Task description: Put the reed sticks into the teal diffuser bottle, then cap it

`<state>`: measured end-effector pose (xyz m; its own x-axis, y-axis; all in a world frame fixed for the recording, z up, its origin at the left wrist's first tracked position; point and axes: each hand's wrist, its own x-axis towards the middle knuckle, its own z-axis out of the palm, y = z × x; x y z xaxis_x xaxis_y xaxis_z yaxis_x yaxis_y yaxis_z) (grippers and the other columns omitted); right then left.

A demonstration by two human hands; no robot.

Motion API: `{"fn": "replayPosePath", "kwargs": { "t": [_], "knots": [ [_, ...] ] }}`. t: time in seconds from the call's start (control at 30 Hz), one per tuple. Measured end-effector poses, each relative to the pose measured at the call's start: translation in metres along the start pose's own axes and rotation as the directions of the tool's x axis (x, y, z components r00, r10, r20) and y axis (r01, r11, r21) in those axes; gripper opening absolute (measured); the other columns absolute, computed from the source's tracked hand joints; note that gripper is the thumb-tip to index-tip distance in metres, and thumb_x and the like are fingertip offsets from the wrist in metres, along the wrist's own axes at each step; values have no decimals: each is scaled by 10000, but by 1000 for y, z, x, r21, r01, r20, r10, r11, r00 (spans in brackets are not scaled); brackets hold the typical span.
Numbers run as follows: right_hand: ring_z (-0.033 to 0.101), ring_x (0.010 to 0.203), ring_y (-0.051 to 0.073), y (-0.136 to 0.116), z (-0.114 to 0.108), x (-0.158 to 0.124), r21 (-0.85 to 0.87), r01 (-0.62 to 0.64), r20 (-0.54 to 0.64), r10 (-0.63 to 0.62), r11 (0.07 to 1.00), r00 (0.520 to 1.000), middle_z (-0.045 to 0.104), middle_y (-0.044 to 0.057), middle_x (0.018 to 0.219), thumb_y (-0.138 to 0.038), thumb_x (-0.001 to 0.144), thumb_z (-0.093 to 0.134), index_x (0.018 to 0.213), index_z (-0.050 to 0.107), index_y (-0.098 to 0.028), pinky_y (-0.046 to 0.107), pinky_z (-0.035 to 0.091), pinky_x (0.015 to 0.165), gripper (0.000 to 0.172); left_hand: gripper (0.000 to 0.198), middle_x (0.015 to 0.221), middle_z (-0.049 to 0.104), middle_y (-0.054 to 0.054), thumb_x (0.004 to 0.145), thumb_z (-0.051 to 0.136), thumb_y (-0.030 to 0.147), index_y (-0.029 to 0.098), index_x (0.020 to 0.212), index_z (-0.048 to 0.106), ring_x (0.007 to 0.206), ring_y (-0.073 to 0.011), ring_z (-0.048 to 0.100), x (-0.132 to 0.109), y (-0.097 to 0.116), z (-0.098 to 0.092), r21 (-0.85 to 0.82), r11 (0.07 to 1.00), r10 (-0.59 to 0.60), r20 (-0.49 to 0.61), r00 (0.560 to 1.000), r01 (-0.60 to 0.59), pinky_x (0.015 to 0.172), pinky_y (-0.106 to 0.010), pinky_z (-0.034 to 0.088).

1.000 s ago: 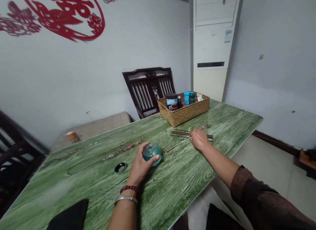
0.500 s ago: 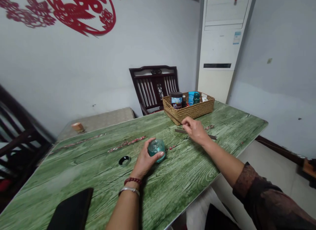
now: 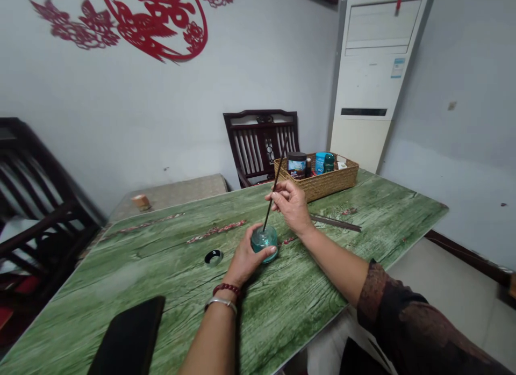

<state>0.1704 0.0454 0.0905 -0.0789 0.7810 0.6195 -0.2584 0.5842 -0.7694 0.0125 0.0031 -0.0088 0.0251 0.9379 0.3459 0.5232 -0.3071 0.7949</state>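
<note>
My left hand (image 3: 250,255) is wrapped around a small glass bottle (image 3: 269,245) of blue-green liquid standing on the table. Between the fingertips of my right hand (image 3: 291,207) is a thin dark reed stick (image 3: 281,165), tilted slightly with its upper end to the right. Its lower end is at the bottle's mouth; how far inside it reaches I cannot tell. More dark sticks (image 3: 338,223) lie on the table just beyond my right forearm. A black ring-shaped cap (image 3: 213,257) rests left of the bottle.
A woven basket (image 3: 332,186) with jars and bottles stands at the table's far side. A black phone-like slab (image 3: 128,337) lies at the near left of the green table (image 3: 181,278). Behind are a dark wooden chair (image 3: 237,144) and a lower surface with a small orange object (image 3: 141,202).
My right hand has moved left from the loose sticks to the bottle, bringing one stick upright to its mouth. My left hand keeps its hold. The view has shifted slightly.
</note>
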Motion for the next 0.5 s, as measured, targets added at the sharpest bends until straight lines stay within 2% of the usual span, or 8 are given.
{"fn": "replayPosePath", "kwargs": {
  "t": [0.23,0.33,0.4,0.5],
  "knots": [
    [604,544,93,36,5,-12,-72,-109,13,110,991,994,692,-17,732,-335,802,611,881,534,-204,182,475,487,172,776,1204,633,-126,654,756,496,160,1296,478,1086,-288,625,1,-4,1,-21,1000,3,1,1000,-3,967,-443,476],
    [588,529,99,44,2,-17,-180,-137,65,151,974,986,691,-22,734,-332,797,616,901,571,-202,207,487,514,172,767,1182,646,-117,644,760,484,169,1286,485,1074,-288,632,1,-2,1,-42,999,3,2,1000,-3,967,-454,478],
    [619,611,118,44,-11,-18,-308,-100,73,128,946,989,699,-7,785,-330,799,626,931,611,-197,229,508,591,188,762,1179,649,-111,641,756,476,176,1288,488,1069,-289,633,1,0,0,-30,1000,-6,1,1000,6,971,-465,477],
    [652,782,150,40,-52,-16,-572,-48,14,68,819,998,713,21,884,-312,837,592,946,653,-191,258,507,751,175,756,1193,644,-113,647,746,478,177,1294,497,1069,-290,631,0,3,-1,6,1000,-25,-4,1000,25,975,-467,475]
  ]
}}
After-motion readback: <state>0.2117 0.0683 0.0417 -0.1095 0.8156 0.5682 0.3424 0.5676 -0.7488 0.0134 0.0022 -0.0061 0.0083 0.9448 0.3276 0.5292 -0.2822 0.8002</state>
